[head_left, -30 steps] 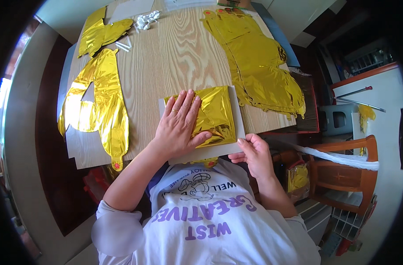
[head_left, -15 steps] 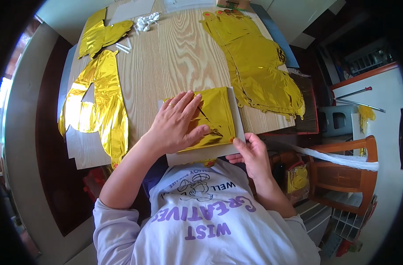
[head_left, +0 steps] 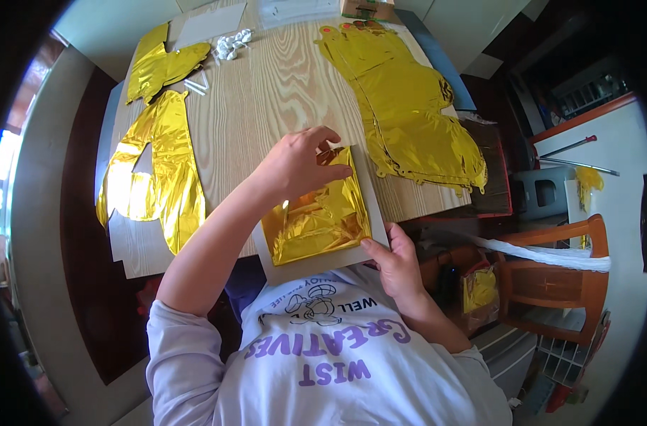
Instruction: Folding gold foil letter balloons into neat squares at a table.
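A flat, folded gold foil balloon (head_left: 316, 224) lies on a white card (head_left: 295, 271) at the table's near edge, close to my body. My right hand (head_left: 400, 268) grips the card's near right side, its thumb on top by the foil's corner. Over the far part of the foil is my left hand (head_left: 295, 167), thumb and curved fingers spread apart. Whether its hidden fingertips touch the foil I cannot tell.
Flat gold foil balloons lie at the left (head_left: 174, 170) and in a stack at the right (head_left: 408, 99). White bundles (head_left: 232, 44) and white sticks (head_left: 195, 86) rest on the wooden table (head_left: 266, 92). A wooden chair (head_left: 547, 280) stands right.
My left hand has lifted from lying flat on the foil and curled its fingers at the far edge. The card with the foil has turned and shifted nearer to me, still in my right hand.
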`<state>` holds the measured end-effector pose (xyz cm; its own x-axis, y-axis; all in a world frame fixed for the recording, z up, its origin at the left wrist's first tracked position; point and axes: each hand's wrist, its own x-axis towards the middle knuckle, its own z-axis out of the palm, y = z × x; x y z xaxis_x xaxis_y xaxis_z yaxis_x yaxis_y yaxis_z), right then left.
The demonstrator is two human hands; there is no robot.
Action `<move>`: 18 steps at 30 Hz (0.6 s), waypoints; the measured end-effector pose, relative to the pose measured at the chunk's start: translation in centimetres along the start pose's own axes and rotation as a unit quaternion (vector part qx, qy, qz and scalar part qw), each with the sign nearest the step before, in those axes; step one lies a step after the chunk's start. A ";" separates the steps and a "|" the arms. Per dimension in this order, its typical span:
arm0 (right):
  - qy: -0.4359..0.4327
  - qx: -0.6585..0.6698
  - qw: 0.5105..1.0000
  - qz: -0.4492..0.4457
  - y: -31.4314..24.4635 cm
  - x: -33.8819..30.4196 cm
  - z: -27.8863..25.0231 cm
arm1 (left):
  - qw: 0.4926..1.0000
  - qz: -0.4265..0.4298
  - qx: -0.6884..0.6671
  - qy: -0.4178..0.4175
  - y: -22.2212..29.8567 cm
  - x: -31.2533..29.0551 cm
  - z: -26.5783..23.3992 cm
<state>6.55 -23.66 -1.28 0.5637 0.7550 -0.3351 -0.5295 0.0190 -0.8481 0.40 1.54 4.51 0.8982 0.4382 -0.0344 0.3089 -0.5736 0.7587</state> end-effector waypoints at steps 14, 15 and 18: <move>-0.005 0.036 0.999 0.018 -0.3 0.2 0.1 | 0.990 -0.090 -0.102 -0.037 -0.3 0.2 0.4; -0.004 0.040 0.999 0.016 -0.2 0.3 0.1 | 0.992 -0.084 -0.094 -0.029 -0.5 0.1 0.4; -0.009 0.024 0.999 0.032 -0.5 0.2 0.0 | 0.993 -0.077 -0.086 -0.013 -1.3 0.1 0.5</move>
<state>6.96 -23.50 -0.88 0.5168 0.7668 -0.3807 -0.5942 0.0012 -0.8043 0.22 2.00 3.17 0.8533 0.4918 -0.1733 0.3863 -0.3730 0.8436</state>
